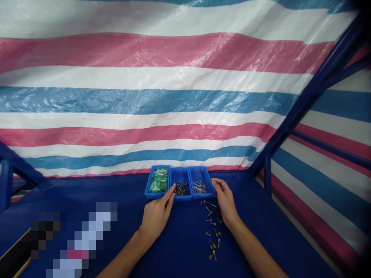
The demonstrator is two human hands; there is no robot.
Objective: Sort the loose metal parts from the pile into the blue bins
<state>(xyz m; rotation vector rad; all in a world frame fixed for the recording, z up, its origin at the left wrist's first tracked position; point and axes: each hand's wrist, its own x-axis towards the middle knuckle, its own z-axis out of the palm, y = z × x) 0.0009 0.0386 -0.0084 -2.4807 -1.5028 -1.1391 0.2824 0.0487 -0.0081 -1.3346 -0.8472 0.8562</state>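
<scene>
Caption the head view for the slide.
Left hand at the middle of three blue bins, right hand at the right bin, loose metal pins on the blue surface.

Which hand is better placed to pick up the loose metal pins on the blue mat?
Probably the right hand: it sits just beside the loose metal pins, while the left hand is farther away, reaching toward the middle blue tray.

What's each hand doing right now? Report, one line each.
Left hand: open, fingertips at the middle blue bin, holding nothing visible.
Right hand: loosely curled against the right blue bin; cannot tell if holding anything.
</scene>
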